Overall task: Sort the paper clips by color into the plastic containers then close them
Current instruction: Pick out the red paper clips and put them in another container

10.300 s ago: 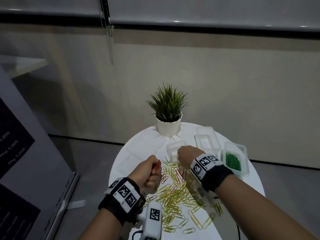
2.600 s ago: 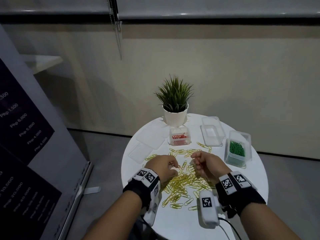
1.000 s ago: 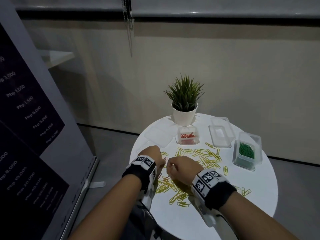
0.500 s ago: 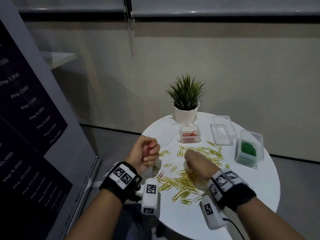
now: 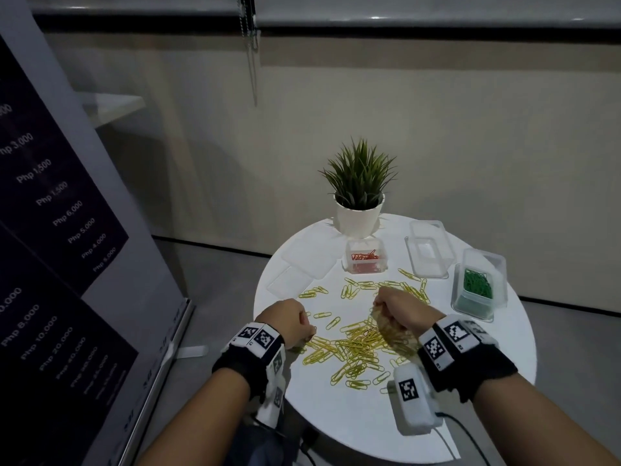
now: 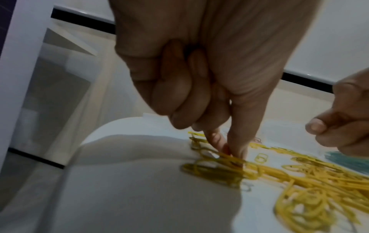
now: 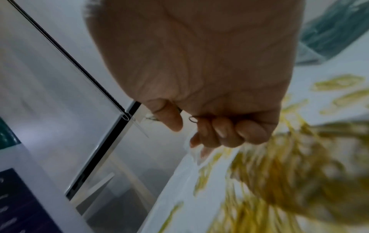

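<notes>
Yellow paper clips (image 5: pixel 353 344) lie in a loose heap on the round white table (image 5: pixel 437 432). At the heap's left edge my left hand (image 5: pixel 309 329) is down on the table. Its thumb and forefinger (image 6: pixel 216 138) pinch a clip there, the other fingers curled in. My right hand (image 5: pixel 378 306) is a fist over the heap's far side, gripping a bunch of clips (image 7: pixel 193 119) that hang below it. At the back stand a container with red clips (image 5: pixel 364 260), an empty one (image 5: pixel 428 253) and one with green clips (image 5: pixel 477 290).
A potted plant (image 5: pixel 359 196) stands at the table's far edge behind the red container. Two clear lids (image 5: pixel 302 267) lie at the back left. More yellow clips (image 5: pixel 386 285) are strewn between the hands and the containers. A dark price banner (image 5: pixel 50 230) stands to the left.
My left hand has come down from a raised fist to the table at the heap's left edge. The right hand stays over the heap, closed on clips.
</notes>
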Motion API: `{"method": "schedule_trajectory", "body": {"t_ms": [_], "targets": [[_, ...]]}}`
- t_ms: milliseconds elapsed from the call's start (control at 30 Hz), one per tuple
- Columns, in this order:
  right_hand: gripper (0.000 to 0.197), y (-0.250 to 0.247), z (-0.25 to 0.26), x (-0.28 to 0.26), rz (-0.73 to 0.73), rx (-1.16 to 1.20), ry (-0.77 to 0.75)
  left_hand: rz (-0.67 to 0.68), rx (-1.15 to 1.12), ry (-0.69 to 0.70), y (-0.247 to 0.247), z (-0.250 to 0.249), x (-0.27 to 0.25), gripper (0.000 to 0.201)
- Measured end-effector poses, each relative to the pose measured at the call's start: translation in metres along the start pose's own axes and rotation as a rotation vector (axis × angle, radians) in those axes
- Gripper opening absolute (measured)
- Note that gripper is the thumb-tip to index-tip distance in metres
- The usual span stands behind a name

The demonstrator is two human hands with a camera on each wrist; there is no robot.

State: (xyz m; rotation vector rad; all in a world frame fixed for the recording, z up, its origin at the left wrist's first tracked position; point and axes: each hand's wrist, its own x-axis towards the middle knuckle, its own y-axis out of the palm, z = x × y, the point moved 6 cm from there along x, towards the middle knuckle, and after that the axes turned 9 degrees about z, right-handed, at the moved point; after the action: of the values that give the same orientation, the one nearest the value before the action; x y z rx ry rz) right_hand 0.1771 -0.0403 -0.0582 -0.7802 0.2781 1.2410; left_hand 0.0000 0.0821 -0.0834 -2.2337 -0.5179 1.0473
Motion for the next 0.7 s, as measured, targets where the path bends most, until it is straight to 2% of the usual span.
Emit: {"method": "schedule_trajectory", "body": {"t_ms": [33, 133, 267, 367, 433, 533, 600, 700], "targets": [[0.022, -0.008, 0.006, -0.002, -0.004, -0.072, -0.013, 0.016, -0.015, 0.004, 0.002, -0.001, 0.001, 0.019], [0.034, -0.035, 0.032, -0.001, -0.04, -0.293, -0.003, 0.017, 0.028, 0.024, 0.002, -0.006, 0.002, 0.02], [0.035, -0.066, 0.071, 0.022, -0.195, -0.596, -0.023, -0.037, 0.129, -0.005, -0.002, -0.008, -0.001, 0.025], [0.032, -0.065, 0.086, 0.044, -0.291, -0.764, -0.012, -0.024, 0.131, -0.003, 0.001, -0.005, 0.002, 0.018], [0.031, -0.054, 0.09, 0.061, -0.289, -0.895, -0.06, 0.0, 0.123, 0.006, 0.003, -0.005, 0.005, 0.017], [0.048, -0.047, 0.077, 0.097, -0.267, -1.098, -0.048, 0.026, 0.157, 0.02, 0.004, -0.006, 0.007, 0.017], [0.05, -0.043, 0.081, 0.102, -0.256, -1.091, -0.089, 0.042, 0.181, 0.029, 0.005, -0.007, 0.007, 0.016], [0.038, -0.039, 0.087, 0.089, -0.204, -0.99, -0.118, 0.055, 0.22, 0.042, 0.005, -0.009, 0.007, 0.018]]}}
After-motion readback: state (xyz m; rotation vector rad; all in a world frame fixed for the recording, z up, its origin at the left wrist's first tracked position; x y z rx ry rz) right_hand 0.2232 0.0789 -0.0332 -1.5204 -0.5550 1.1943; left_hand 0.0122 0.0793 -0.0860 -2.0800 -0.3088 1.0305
